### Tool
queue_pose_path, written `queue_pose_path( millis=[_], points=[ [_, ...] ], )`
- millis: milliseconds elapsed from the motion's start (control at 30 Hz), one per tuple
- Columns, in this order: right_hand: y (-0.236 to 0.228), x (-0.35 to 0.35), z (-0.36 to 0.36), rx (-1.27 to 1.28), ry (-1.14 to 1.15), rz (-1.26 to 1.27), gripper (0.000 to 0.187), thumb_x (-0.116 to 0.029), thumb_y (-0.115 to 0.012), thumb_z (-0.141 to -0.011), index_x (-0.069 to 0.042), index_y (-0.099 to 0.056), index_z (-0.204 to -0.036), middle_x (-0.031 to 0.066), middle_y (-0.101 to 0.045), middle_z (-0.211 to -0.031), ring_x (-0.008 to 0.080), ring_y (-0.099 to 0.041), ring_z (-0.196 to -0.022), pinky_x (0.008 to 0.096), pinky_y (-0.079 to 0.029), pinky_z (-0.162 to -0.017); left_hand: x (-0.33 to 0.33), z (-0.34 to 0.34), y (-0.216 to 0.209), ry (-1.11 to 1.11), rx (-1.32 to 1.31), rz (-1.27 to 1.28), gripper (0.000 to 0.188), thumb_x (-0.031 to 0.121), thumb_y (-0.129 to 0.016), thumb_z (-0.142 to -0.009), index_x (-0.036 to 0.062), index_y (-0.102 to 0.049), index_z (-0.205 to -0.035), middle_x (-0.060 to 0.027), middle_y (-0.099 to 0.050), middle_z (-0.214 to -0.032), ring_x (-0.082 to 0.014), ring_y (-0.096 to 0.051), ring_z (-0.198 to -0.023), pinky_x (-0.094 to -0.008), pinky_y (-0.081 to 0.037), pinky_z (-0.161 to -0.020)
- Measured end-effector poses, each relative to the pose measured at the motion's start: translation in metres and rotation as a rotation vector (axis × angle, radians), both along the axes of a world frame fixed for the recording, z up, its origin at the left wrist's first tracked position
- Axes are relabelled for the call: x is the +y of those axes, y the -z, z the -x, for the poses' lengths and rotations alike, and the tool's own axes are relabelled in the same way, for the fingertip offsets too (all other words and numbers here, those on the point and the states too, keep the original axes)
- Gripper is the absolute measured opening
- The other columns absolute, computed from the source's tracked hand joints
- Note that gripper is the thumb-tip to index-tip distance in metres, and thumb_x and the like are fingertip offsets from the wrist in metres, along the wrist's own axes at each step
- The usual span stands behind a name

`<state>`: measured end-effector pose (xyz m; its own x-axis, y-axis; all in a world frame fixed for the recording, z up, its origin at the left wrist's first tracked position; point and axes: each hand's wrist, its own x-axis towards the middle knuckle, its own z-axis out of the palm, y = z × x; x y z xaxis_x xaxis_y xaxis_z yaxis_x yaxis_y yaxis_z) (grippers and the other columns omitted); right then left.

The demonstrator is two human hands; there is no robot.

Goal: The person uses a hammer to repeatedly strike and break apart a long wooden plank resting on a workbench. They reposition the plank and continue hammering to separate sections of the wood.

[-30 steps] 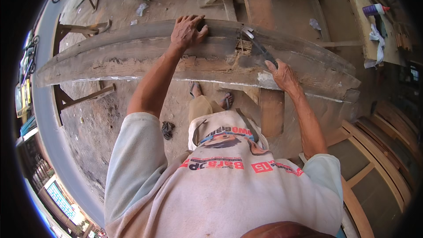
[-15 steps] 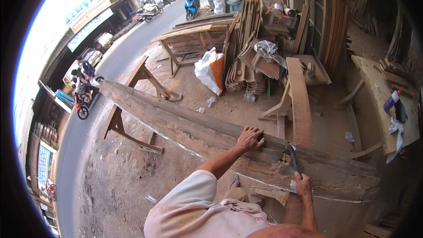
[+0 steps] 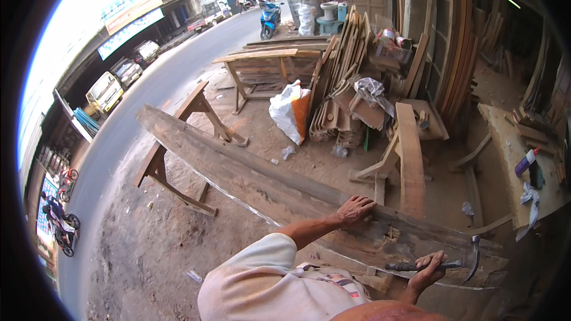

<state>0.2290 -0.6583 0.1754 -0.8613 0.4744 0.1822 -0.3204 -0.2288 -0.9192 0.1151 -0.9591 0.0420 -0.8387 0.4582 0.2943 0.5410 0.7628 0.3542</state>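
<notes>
from where i stand, the person's left hand [image 3: 355,209] lies open, palm down, on a long, weathered grey-brown wooden timber [image 3: 267,184], at its far long edge; whether the fingertips hook over that edge i can't tell. the right hand [image 3: 428,270] is closed round the handle of a dark-handled, metal-headed hammer [image 3: 457,264], over by the timber's near long edge, toward its right end, with the butt poking out to the left and the curved head to the right. i can't make out whether the head touches wood. the left forearm covers a bit of the near edge, the right one is mostly hidden behind a blurred orange-brown shape [image 3: 380,312], and the timber's right end fades into shade.

its left end juts past a brown wooden trestle [image 3: 191,100]; a broad reddish-brown board [image 3: 410,160] runs in at its far edge. dirt floor [image 3: 154,244] spreads from the near edge to the grey road [image 3: 110,184], and more lies between the far edge and a white-and-orange sack [image 3: 289,112].

i count one timber, one hammer, one splintered pale patch [image 3: 391,235] between the hands, and, on the pale wooden worktop [image 3: 504,137] off right, one purple-and-white bottle [image 3: 526,162] and one white cloth [image 3: 529,193] near its left edge.
</notes>
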Motion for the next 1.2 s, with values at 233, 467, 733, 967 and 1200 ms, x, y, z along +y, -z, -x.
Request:
queue_pose_path(
  millis=[233,467,733,967,1200],
  points=[
    [0.048,-0.015,-0.011,-0.087,0.179,-0.100,0.037,-0.029,-0.054,-0.107,-0.011,-0.044,-0.077,-0.0034,-0.038,-0.059,0.0074,-0.039,-0.047,0.0245,-0.035,-0.044,0.070,-0.016,0.006,0.375,-0.126,-0.159,0.056,0.028,-0.065,-0.093,0.0134,-0.050,-0.145,-0.0149,-0.054,-0.141,-0.0337,-0.051,-0.132,-0.0478,-0.039,-0.109],
    [0.032,-0.026,-0.022,-0.332,0.180,-0.075,0.036,-0.033,-0.055,-0.107,-0.015,-0.044,-0.078,-0.0059,-0.030,-0.066,0.0064,-0.028,-0.054,0.0248,-0.028,-0.049,0.084,-0.018,0.011,0.304,-0.119,-0.159,0.047,0.030,-0.061,-0.098,0.0170,-0.054,-0.143,-0.0116,-0.057,-0.137,-0.0312,-0.055,-0.127,-0.0442,-0.040,-0.108],
    [-0.015,0.001,-0.009,0.079,0.200,0.001,0.028,-0.025,-0.045,-0.110,-0.011,-0.041,-0.086,-0.0040,-0.033,-0.069,0.0054,-0.030,-0.056,0.0222,-0.029,-0.052,0.084,-0.023,0.014,0.232,-0.102,-0.134,0.048,0.035,-0.060,-0.099,0.0120,-0.054,-0.140,-0.0139,-0.058,-0.139,-0.0322,-0.055,-0.128,-0.0447,-0.041,-0.107],
    [-0.014,0.005,-0.010,0.069,0.275,-0.111,0.026,-0.022,-0.045,-0.109,0.002,-0.051,-0.101,0.0015,-0.042,-0.072,0.0109,-0.042,-0.061,0.0287,-0.044,-0.063,0.083,-0.018,0.007,0.227,-0.150,-0.148,0.051,0.038,-0.062,-0.096,0.0084,-0.056,-0.138,-0.0157,-0.058,-0.139,-0.0344,-0.054,-0.129,-0.0466,-0.042,-0.106],
    [-0.027,0.047,-0.037,-0.548,0.018,-0.447,0.040,-0.033,-0.047,-0.109,0.003,-0.064,-0.105,0.0120,-0.066,-0.099,0.0241,-0.066,-0.103,0.0419,-0.056,-0.089,0.074,0.008,0.012,0.287,-0.173,-0.167,0.052,0.041,-0.072,-0.090,0.0077,-0.065,-0.130,-0.0174,-0.064,-0.132,-0.0368,-0.060,-0.121,-0.0437,-0.050,-0.102]
  ],
)
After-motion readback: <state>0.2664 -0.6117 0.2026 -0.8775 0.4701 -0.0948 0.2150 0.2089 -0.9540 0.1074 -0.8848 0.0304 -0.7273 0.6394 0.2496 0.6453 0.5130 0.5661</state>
